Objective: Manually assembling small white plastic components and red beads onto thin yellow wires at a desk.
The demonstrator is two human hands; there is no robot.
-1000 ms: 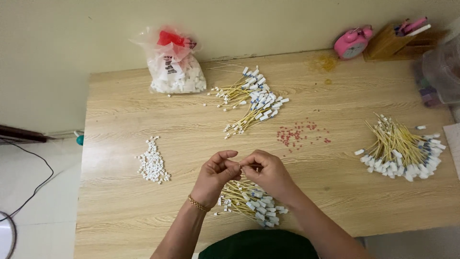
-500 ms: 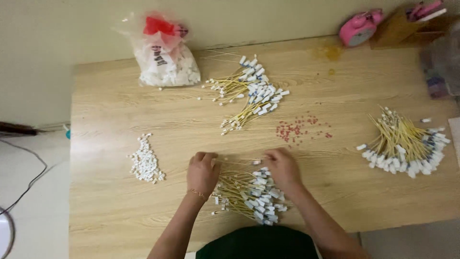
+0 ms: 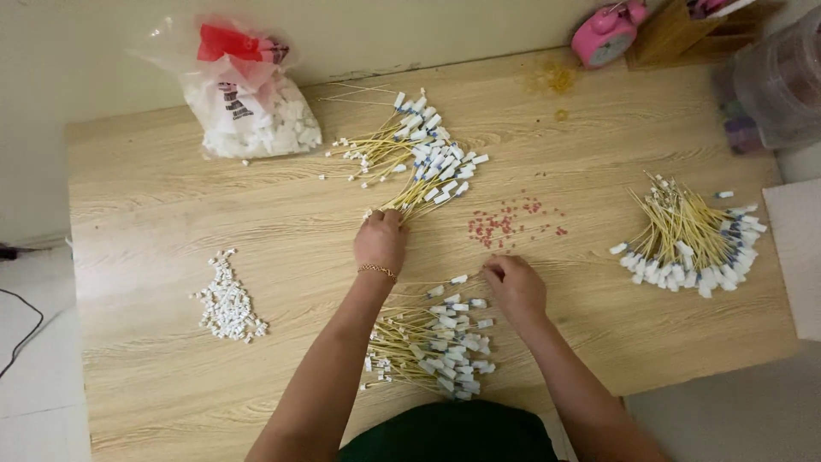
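My left hand (image 3: 381,242), with a thin bracelet at the wrist, reaches forward to the near end of the far pile of yellow wires with white connectors (image 3: 416,160); its fingers curl over the wire ends, and whether it grips any is hidden. My right hand (image 3: 511,285) rests on the wooden table (image 3: 171,393) with fingers curled, just past the near pile of yellow wires (image 3: 432,348) in front of me and below a scatter of small red pieces (image 3: 505,222). Nothing shows in it.
A third pile of yellow wires (image 3: 691,244) lies at the right. A heap of small white connectors (image 3: 226,299) sits at the left. A plastic bag of white parts (image 3: 248,98) stands at the back left; a pink clock (image 3: 605,36) and a clear container (image 3: 778,81) at the back right.
My hands were together over the near pile, then parted. My left hand has moved forward to the far wire pile; my right hand has shifted right and slightly forward.
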